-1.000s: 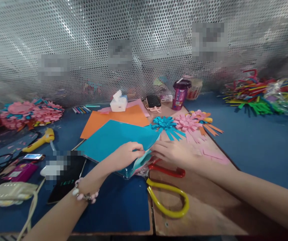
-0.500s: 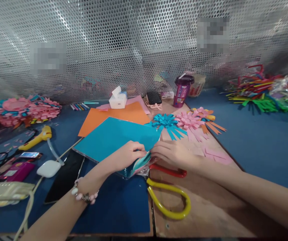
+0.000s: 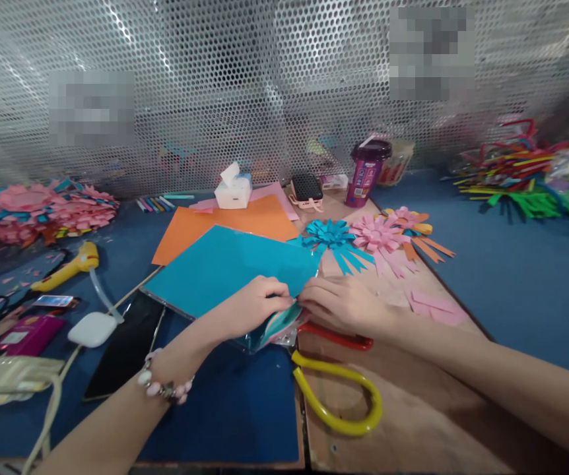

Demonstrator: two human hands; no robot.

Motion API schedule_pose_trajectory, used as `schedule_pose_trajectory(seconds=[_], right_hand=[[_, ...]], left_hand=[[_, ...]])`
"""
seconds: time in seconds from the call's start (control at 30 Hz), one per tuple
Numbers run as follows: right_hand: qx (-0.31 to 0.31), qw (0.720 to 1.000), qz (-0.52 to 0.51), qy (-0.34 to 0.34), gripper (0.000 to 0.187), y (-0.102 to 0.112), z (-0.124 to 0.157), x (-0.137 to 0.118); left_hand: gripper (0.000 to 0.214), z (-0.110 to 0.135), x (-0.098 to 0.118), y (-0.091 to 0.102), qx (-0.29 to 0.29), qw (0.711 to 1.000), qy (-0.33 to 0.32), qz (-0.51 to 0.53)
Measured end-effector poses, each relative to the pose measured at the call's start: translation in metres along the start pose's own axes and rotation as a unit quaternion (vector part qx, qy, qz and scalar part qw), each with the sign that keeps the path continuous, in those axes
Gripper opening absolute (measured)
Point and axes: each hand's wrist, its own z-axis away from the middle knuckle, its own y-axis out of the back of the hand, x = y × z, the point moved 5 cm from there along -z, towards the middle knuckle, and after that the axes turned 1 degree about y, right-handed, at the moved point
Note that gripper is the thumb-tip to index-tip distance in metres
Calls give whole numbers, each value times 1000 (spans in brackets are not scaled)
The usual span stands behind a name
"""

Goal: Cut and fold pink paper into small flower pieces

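Note:
My left hand (image 3: 252, 305) pinches the near corner of a pack of teal paper (image 3: 225, 267) lying on the table. My right hand (image 3: 344, 305) meets it from the right, fingers pinched on the same corner, where a plastic wrapper (image 3: 277, 326) and several coloured sheet edges show. A bead bracelet (image 3: 163, 388) sits on my left wrist. Just under my right hand lie scissors with a red handle (image 3: 338, 338) and a yellow handle (image 3: 338, 399). An orange sheet (image 3: 225, 231) lies behind the teal pack.
Paper flowers lie behind my right hand: teal (image 3: 331, 236), pink (image 3: 378, 236). A tissue box (image 3: 232, 191), a purple cup (image 3: 366, 173), a phone (image 3: 123, 346), a yellow glue gun (image 3: 66, 267), a pile of pink flowers (image 3: 47, 211) and coloured strips (image 3: 527, 178) surround the work. A perforated metal wall (image 3: 265, 79) stands behind.
My right hand's fingers have closed in onto the pack's corner beside my left hand. The view has shifted slightly; the paper has hardly moved.

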Motion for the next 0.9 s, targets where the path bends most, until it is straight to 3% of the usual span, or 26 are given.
schedule_pose_trajectory(seconds=[0.13, 0.57, 0.8, 0.9], right_hand=[[-3, 1000, -9, 5, 18, -1, 0, 0], [-25, 1000, -6, 14, 19, -2, 0, -1], [-67, 997, -41, -1, 19, 0, -6, 4], [-91, 994, -54, 29, 21, -1, -10, 5]], left_hand=[[27, 0, -4, -1, 0, 1000, 15, 11], [31, 0, 0, -3, -3, 998, -42, -50], [28, 0, -1, -4, 0, 999, -24, -36], [27, 0, 2, -4, 3, 999, -23, -42]])
